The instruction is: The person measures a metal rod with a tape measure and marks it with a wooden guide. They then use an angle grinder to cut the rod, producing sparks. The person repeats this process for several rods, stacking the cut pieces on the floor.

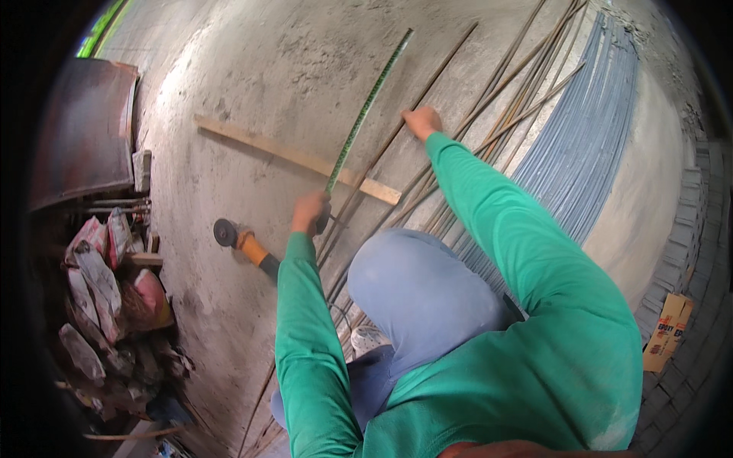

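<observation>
Tape measure (370, 103), its green blade drawn out, runs in the head view from the fingers of the left hand (308, 210) up and away, ending in the air or on the floor beyond the right hand's (424, 122) fingertips; which of the two, I cannot tell. The left fingers are bent in and pressed together around the dark case at the blade's near end, though blur hides how each one lies. The right fingers are bunched, pinching a brown rod (444, 66) that slants past them, its far end above the fingertips and its near part passing just right of the left hand.

Between the two sets of fingers, a wooden strip (259, 143) lies crosswise, reaching well out to the left; the blade and the rod cross over its right part. Just left of the left fingers and a little nearer the body rests an angle grinder (254, 249), orange and black, with a dark disc. To the right of the right fingers lie more brown rods (532, 78), and beyond those a broad bundle of grey rods (580, 137). Well left of the left fingers sits a heap of sacks (99, 275).
</observation>
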Available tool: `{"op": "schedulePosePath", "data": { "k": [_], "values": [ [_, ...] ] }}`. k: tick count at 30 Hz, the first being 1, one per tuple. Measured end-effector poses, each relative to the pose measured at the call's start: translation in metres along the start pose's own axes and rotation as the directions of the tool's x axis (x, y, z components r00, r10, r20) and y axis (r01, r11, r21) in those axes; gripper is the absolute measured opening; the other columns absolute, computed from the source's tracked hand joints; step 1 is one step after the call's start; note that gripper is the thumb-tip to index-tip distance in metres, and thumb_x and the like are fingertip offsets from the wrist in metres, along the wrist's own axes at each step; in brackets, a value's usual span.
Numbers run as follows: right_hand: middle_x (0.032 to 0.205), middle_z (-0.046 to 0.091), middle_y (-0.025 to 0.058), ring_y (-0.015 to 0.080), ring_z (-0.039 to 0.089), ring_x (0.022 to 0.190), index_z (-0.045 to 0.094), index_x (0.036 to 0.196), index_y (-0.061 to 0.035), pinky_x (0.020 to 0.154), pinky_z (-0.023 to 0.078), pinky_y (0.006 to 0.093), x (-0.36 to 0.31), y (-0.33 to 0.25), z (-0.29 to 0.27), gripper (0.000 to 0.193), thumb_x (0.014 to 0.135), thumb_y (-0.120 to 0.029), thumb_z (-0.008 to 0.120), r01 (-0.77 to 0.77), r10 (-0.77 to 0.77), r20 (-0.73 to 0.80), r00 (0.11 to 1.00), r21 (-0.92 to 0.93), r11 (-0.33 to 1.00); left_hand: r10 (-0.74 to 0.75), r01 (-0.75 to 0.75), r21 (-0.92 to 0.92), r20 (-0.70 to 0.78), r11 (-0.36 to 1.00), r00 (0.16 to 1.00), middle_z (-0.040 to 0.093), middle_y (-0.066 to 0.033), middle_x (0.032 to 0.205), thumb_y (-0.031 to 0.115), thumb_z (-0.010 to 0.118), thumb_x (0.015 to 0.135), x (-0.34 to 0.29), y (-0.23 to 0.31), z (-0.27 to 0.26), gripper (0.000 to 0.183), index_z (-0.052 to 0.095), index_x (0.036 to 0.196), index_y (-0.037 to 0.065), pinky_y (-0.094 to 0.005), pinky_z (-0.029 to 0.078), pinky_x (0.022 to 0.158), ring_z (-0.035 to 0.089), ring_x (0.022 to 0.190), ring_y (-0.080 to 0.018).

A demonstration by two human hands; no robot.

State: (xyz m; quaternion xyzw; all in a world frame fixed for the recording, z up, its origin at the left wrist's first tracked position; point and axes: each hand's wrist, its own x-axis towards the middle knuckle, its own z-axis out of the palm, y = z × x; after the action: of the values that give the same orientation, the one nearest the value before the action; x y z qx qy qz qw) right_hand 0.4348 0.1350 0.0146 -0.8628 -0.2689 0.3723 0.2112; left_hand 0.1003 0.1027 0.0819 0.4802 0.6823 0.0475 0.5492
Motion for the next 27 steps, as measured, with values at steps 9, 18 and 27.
{"op": "schedulePosePath", "data": {
  "k": [9, 18, 27],
  "values": [
    [0.078, 0.067, 0.0222, 0.0359, 0.064, 0.073, 0.066, 0.073, 0.0026, 0.066, 0.049, 0.0453, 0.056, 0.005, 0.003, 0.030, 0.078, -0.027, 0.063, 0.205, -0.157, -0.277, 0.948, 0.156, 0.966, -0.021, 0.036, -0.172, 0.088, 0.984, 0.996, 0.060, -0.0063, 0.070, 0.022, 0.053, 0.087, 0.000, 0.046, -0.025, 0.023, 0.064, 0.085, 0.002, -0.0324, 0.042, 0.049, 0.053, 0.056, -0.0150],
    [0.059, 0.053, 0.0096, 0.0220, 0.044, 0.051, 0.053, 0.064, 0.0013, 0.053, 0.037, 0.0436, -0.010, 0.054, 0.056, 0.027, 0.077, -0.020, 0.064, 0.439, -0.437, -0.053, 0.898, 0.170, 0.882, -0.007, 0.002, 0.043, 0.120, 0.999, 0.993, 0.060, -0.0062, 0.068, 0.019, 0.056, 0.085, -0.036, 0.014, -0.051, 0.019, 0.065, 0.085, 0.002, -0.0321, 0.040, 0.044, 0.051, 0.050, -0.0146],
    [0.070, 0.065, 0.0111, 0.0188, 0.060, 0.060, 0.068, 0.078, 0.0023, 0.054, 0.046, 0.0327, -0.058, 0.072, 0.052, 0.022, 0.079, -0.020, 0.065, 0.127, -0.199, 0.225, 0.954, 0.300, 0.946, 0.067, -0.082, 0.085, 0.158, 0.993, 0.985, 0.064, -0.0117, 0.074, 0.018, 0.056, 0.083, -0.043, -0.020, 0.024, 0.020, 0.066, 0.083, 0.001, -0.0358, 0.046, 0.055, 0.059, 0.063, -0.0202]
  ]
}}
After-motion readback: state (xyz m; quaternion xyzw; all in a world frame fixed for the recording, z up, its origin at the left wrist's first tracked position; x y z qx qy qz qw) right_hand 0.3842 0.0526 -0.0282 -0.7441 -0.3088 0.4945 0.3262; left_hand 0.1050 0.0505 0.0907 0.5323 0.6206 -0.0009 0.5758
